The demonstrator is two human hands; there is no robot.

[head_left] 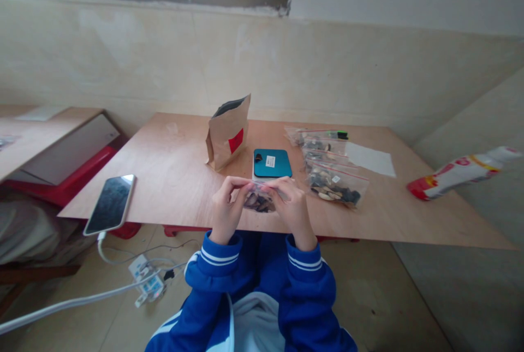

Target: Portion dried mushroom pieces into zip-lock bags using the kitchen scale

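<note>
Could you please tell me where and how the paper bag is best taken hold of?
I'd hold the paper bag around its middle, below the open top, from the left: it stands upright, and the teal pad sits close on its right.

Fingers [283, 185] on small clear bag [259, 203]

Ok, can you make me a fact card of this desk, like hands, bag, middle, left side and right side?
Left hand: pinching the top edge of the small clear bag
Right hand: pinching the same edge
Small clear bag: holds dark pieces
Middle: kraft paper bag standing, with a red patch; teal square, perhaps a scale, with a label and a dark bit on top
Left side: phone, white cable plugged in
Right side: filled zip bags, white paper, red-and-white bottle
</note>
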